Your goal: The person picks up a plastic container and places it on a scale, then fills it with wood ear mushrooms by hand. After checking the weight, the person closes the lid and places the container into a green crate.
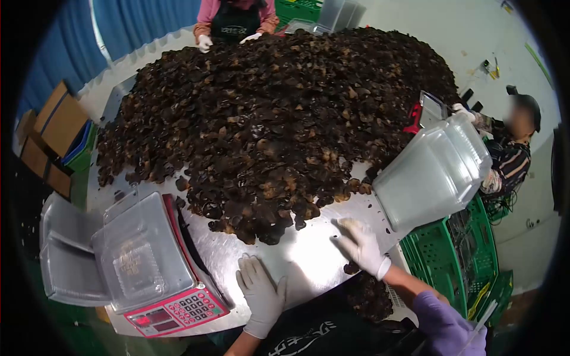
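Observation:
A large heap of dark brown wood ear mushrooms (267, 130) covers most of the metal table (309, 252). My left hand (261, 296), in a white glove, lies on the tabletop with its fingers stretched out, between the scale and the heap's near edge. White-gloved too, my right hand (362, 246) rests at the table's near right, fingers apart and nothing held. A few dark pieces (351, 268) lie beside its wrist. Below the table edge, more wood ear (369, 296) sits in a white basket (396, 302), partly hidden by my arm.
A red-framed scale (178, 311) carries a clear plastic box (139, 255) at the left. Stacked clear boxes (430, 175) lean at the right above green crates (436, 255). One person (234, 21) stands across the table; another (510, 148) is at the right. Cardboard (59, 115) stands left.

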Tool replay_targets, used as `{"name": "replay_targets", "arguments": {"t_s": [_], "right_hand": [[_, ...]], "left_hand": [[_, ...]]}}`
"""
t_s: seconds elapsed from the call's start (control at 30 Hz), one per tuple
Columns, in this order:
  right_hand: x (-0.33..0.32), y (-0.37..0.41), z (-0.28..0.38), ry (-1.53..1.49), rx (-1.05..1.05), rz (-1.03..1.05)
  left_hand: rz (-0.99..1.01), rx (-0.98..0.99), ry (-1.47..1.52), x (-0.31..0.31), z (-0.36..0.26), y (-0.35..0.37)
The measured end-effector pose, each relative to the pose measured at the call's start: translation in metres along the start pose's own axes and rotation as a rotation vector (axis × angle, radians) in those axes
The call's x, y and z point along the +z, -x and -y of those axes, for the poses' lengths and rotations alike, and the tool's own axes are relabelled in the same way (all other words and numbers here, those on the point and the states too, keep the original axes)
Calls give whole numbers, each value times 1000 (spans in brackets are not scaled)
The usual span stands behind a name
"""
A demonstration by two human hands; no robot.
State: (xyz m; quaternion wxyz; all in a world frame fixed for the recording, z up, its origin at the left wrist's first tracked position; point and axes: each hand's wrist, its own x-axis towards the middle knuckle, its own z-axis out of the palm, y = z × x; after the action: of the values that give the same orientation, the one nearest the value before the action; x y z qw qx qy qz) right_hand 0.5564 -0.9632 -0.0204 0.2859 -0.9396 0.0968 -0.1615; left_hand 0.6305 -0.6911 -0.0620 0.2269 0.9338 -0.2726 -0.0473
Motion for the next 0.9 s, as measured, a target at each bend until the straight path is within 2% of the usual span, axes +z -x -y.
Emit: {"name": "replay_targets", "arguments": {"t_s": [0.03, 0.07, 0.13, 0.2, 0.33, 0.47, 0.6, 0.7, 0.77, 0.83, 0.87, 0.9], "right_hand": [[5, 32, -1, 179, 9, 38], [4, 53, 4, 180, 41, 70], [20, 83, 11, 140, 111, -59], [45, 97, 1, 223, 122, -185], [69, 88, -2, 245, 203, -473], [62, 91, 0, 277, 169, -401], [47, 100, 7, 170, 198, -326], [46, 111, 8, 289, 195, -329], [45, 111, 5, 309, 174, -338], [44, 109, -7, 325, 118, -278], [41, 106, -14, 302, 89, -333], [31, 104, -15, 291, 103, -295]], "left_hand": [[40, 39, -77, 1, -2, -1], [47, 60, -70, 2, -2, -1], [31, 51, -89, 2, -1, -1], [48, 68, -60, -2, 0, -4], [21, 102, 17, -1, 4, -2], [-26, 125, 99, 8, 11, 1], [24, 159, 109, 2, 10, 1], [-13, 227, 124, 6, 7, 2], [-43, 314, 123, 28, -1, 2], [7, 523, -61, 59, -27, 6], [70, 515, 263, 50, -51, 15], [202, 623, -72, 44, -87, 24]]}}
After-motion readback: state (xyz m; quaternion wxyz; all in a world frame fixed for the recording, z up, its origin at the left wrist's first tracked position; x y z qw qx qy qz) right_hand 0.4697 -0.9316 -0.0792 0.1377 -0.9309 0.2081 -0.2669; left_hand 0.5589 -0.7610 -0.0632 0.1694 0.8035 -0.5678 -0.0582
